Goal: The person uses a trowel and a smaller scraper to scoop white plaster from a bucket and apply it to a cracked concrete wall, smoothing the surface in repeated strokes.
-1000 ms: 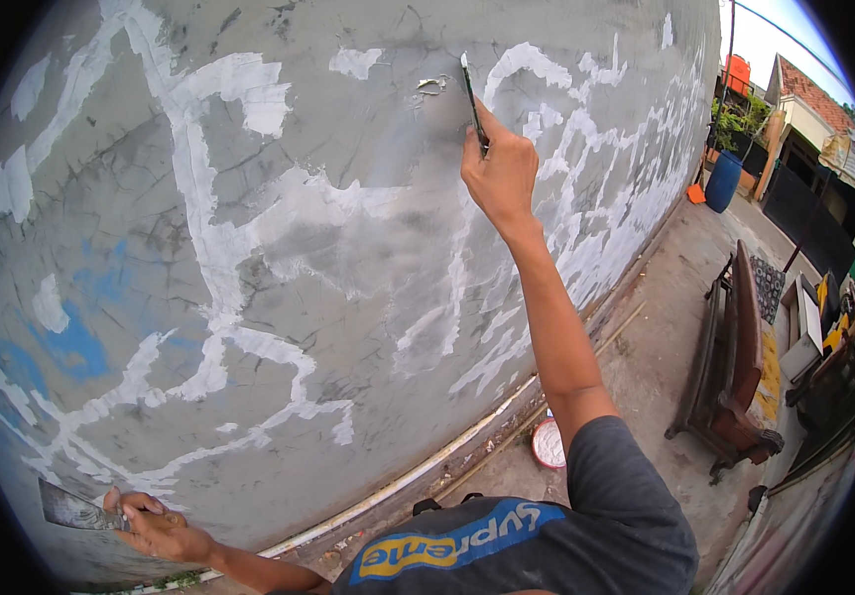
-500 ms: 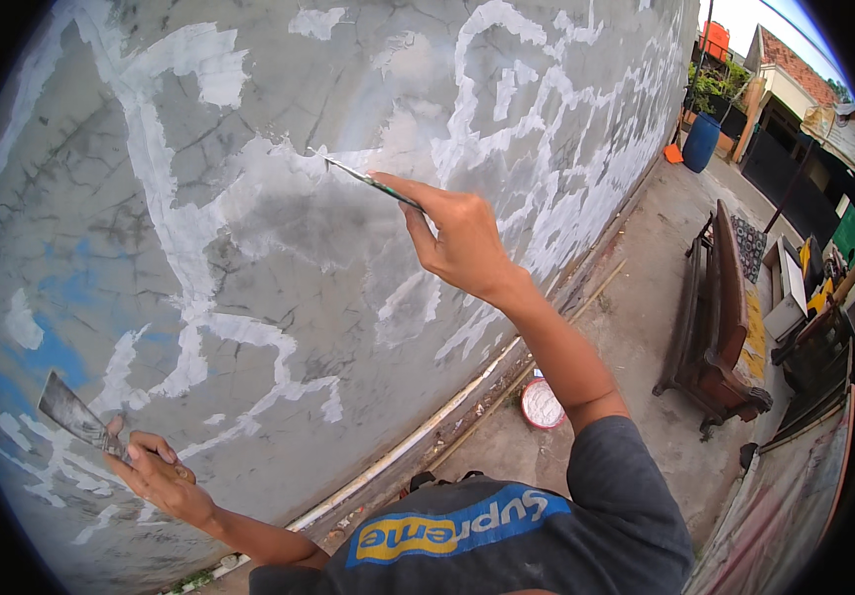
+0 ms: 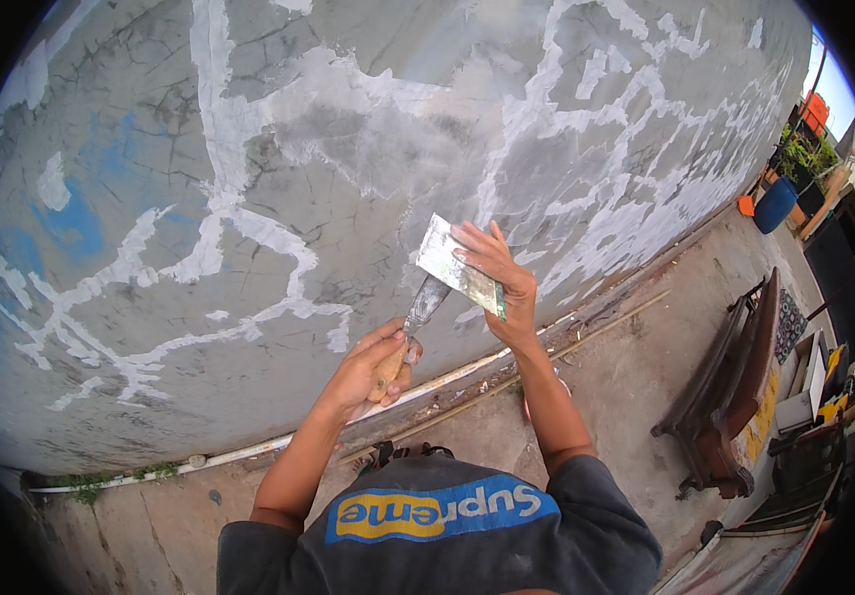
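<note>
In front of a grey cracked wall (image 3: 368,233), my two hands are close together. My left hand (image 3: 353,382) is wrapped round the wooden handle of a putty knife (image 3: 427,303), blade pointing up. My right hand (image 3: 509,288) grips a flat, wide scraper (image 3: 439,254) smeared with white filler, its fingers laid along one edge. The knife's blade end meets the scraper's underside and is partly hidden by it. White filler (image 3: 211,119) runs in branching bands along the cracks, with a broad smoothed patch above my hands.
A pale pipe (image 3: 269,446) follows the wall's foot, with a thin pole (image 3: 596,332) beside it. My right forearm mostly hides a reddish bucket. To the right stand a carved wooden bench (image 3: 730,397) and a blue barrel (image 3: 775,205).
My right hand has come down from the wall with the scraper, now turned broad side to view. My left hand has moved right with the putty knife, bringing the tools together.
</note>
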### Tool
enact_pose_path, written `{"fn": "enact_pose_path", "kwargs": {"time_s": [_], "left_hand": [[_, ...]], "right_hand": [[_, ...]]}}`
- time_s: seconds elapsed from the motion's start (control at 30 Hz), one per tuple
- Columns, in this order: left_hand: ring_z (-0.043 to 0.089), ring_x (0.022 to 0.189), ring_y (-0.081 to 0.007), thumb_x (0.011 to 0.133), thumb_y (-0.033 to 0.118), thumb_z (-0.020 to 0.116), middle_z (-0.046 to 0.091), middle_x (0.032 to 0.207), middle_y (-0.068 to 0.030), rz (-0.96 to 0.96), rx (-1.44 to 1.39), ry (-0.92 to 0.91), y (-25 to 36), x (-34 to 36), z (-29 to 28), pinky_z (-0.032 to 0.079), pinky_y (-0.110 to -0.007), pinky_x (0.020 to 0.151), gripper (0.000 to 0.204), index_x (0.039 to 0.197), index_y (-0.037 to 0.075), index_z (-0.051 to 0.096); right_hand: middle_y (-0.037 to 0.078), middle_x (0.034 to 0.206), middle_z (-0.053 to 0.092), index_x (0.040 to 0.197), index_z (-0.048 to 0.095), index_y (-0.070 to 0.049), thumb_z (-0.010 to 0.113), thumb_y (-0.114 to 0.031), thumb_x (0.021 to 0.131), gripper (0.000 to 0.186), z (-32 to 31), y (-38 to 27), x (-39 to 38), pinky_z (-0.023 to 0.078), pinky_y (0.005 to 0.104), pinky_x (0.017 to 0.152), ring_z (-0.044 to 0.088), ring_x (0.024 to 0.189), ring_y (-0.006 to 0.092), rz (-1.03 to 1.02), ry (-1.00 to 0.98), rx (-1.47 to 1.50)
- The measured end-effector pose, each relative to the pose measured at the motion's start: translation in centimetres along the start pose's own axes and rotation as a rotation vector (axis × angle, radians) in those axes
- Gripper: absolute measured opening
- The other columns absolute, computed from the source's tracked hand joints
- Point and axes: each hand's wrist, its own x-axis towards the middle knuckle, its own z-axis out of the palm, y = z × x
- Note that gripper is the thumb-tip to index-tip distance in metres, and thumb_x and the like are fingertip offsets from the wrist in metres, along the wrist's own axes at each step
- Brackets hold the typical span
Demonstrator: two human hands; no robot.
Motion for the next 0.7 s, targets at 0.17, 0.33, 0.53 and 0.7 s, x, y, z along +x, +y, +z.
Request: {"fn": "enact_pose_path", "kwargs": {"time_s": [0.17, 0.33, 0.53, 0.7], "left_hand": [[0.04, 0.044, -0.0062, 0.104, 0.023, 0.04, 0.048, 0.085, -0.0055, -0.101, -0.363, -0.182, 0.7, -1.7, 0.6, 0.033, -0.019, 0.029, 0.042, 0.141, 0.003, 0.037], [0.038, 0.042, -0.0057, 0.105, 0.02, 0.033, 0.045, 0.086, -0.0092, -0.081, -0.611, -0.085, 0.0, -2.7, 2.9, 0.032, -0.018, 0.025, 0.03, 0.127, 0.0, 0.04], [0.039, 0.04, -0.0067, 0.105, 0.017, 0.029, 0.045, 0.086, -0.0105, -0.103, -0.767, -0.15, -0.2, -3.4, 3.7, 0.032, -0.018, 0.025, 0.03, 0.126, -0.002, 0.039], [0.039, 0.039, -0.0066, 0.105, 0.016, 0.03, 0.045, 0.082, -0.0086, -0.079, -0.712, -0.216, -0.3, -3.8, 3.6, 0.032, -0.018, 0.026, 0.042, 0.144, 0.002, 0.03]], "right_hand": [[0.008, 0.132, 0.063, 0.112, 0.075, -0.02, 0.08, -0.021, 0.076, 0.036, -1.1, -0.8, -1.0, 0.017, 0.0564, 0.118, 0.045, 0.137, 0.032, -0.113, -0.086, -0.09], [0.001, 0.132, 0.064, 0.108, 0.075, -0.03, 0.079, -0.024, 0.074, 0.035, -0.1, -2.8, -2.6, 0.02, 0.0566, 0.118, 0.047, 0.134, 0.0301, -0.241, -0.018, -0.446], [0.002, 0.131, 0.064, 0.108, 0.076, -0.029, 0.079, -0.023, 0.073, 0.035, -0.8, -2.7, -4.4, 0.022, 0.0537, 0.118, 0.047, 0.134, 0.0298, -0.284, -0.024, -0.451], [0.004, 0.13, 0.065, 0.105, 0.077, -0.027, 0.08, -0.022, 0.073, 0.033, -2.3, -2.8, -5.3, 0.032, 0.052, 0.114, 0.048, 0.133, 0.0309, -0.295, -0.065, -0.439]]}}
